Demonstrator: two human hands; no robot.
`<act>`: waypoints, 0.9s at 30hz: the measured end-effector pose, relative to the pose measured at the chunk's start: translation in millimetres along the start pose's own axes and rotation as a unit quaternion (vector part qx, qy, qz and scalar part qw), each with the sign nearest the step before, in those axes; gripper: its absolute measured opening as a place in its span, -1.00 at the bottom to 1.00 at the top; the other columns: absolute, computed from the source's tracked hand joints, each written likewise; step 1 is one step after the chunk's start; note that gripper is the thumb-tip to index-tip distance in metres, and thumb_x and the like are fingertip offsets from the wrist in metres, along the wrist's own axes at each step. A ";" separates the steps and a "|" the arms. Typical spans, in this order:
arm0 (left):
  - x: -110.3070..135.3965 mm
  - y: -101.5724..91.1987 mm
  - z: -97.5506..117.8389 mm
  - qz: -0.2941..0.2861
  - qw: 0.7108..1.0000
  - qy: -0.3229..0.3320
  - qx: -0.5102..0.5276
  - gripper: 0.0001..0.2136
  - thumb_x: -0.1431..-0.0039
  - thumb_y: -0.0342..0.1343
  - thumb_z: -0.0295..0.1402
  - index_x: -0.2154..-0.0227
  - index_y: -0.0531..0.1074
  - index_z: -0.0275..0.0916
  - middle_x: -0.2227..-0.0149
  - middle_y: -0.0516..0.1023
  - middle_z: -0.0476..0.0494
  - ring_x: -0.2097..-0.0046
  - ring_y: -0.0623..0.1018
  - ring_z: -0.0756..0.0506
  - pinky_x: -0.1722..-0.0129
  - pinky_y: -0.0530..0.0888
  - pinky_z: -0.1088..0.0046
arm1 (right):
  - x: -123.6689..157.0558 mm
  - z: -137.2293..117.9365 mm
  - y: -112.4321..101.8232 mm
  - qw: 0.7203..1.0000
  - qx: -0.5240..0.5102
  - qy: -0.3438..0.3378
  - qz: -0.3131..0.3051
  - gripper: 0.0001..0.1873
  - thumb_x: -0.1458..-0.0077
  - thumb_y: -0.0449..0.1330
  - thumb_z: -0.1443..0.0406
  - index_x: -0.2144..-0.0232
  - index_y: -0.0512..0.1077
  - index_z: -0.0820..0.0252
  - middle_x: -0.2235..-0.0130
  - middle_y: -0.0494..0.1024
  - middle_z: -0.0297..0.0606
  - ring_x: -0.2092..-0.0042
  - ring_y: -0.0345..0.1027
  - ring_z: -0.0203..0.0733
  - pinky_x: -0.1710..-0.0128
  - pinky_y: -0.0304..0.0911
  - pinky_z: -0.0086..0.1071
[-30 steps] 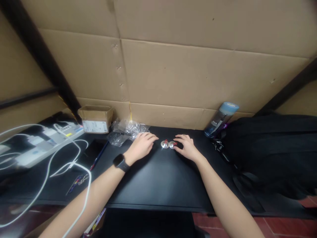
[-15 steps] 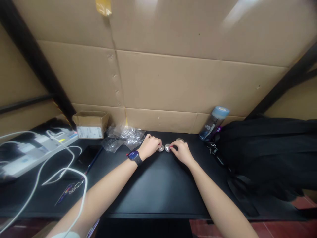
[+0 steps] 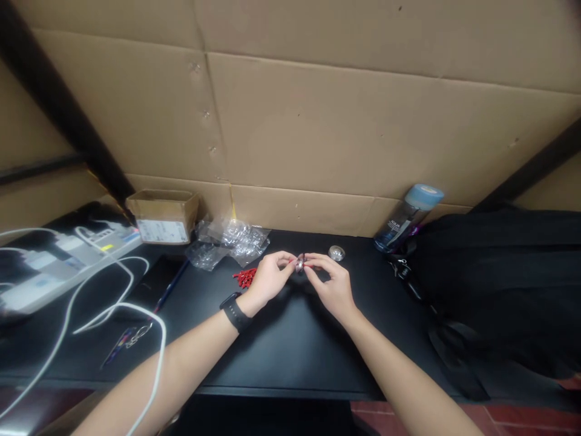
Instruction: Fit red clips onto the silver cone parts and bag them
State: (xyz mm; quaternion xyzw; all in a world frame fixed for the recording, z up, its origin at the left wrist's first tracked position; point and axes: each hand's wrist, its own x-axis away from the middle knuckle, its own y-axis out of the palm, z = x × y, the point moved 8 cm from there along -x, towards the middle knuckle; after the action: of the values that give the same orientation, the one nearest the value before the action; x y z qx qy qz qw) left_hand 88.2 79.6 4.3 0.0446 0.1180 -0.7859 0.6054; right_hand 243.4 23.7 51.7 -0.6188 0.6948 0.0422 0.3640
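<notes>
Head view: small silvery metal piece [image 3: 300, 264] held above middle of surface [image 3: 290, 351], pinched from both sides. Left hand [image 3: 267, 278]: thumb and fingertips closed on piece's left side; dark watch [image 3: 236, 311] worn on wrist. Right hand [image 3: 334, 286]: grip likewise closed on right side; exact contact too small to tell. From piece: red pieces [image 3: 244, 278] heaped near nine o'clock, partly hidden by left hand; clear plastic wrap [image 3: 236, 240] at ten; round metal dish [image 3: 336, 253] set between two and three, apart from fingers.
</notes>
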 end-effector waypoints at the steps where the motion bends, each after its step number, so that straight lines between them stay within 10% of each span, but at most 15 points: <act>1: 0.2 0.3 0.8 -0.004 1.000 -0.001 -0.001 -0.85 -0.25 0.22 -0.27 0.28 0.56 -0.26 0.27 0.69 -0.18 0.20 0.67 -0.12 0.09 0.56 0.36 | 0.3 0.5 0.0 1.000 -0.002 0.000 0.000 -0.87 -0.26 0.26 0.25 0.21 0.63 0.00 0.02 0.68 -0.20 -0.04 0.57 0.01 0.02 0.51 -0.12; 10: 0.6 -3.2 2.6 0.006 1.000 -0.007 -0.004 -0.86 -0.23 0.22 -0.29 0.30 0.59 -0.25 0.25 0.70 -0.19 0.18 0.68 -0.14 0.05 0.56 0.33 | 0.7 6.5 4.2 0.999 -0.010 -0.007 -0.053 -0.72 -0.29 0.25 0.26 -0.01 0.62 -0.07 -0.10 0.64 -0.27 -0.14 0.54 0.00 -0.25 0.41 0.03; 27: 8.5 6.7 29.2 -0.074 0.986 0.057 -0.134 -0.84 -0.31 0.15 -0.26 0.22 0.60 -0.16 0.17 0.72 -0.11 0.12 0.67 -0.16 0.03 0.52 0.32 | -3.3 19.6 5.1 0.985 -0.085 0.023 -0.150 -0.45 -0.10 0.43 0.20 -0.15 0.48 -0.03 -0.09 0.57 -0.14 -0.02 0.57 -0.05 -0.02 0.55 -0.12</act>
State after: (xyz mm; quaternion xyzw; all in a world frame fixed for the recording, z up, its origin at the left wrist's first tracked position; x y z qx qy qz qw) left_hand 94.5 63.0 29.9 -0.0010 0.2601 -0.8019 0.5379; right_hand 247.6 37.6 37.3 -0.7453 0.5965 0.0317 0.2961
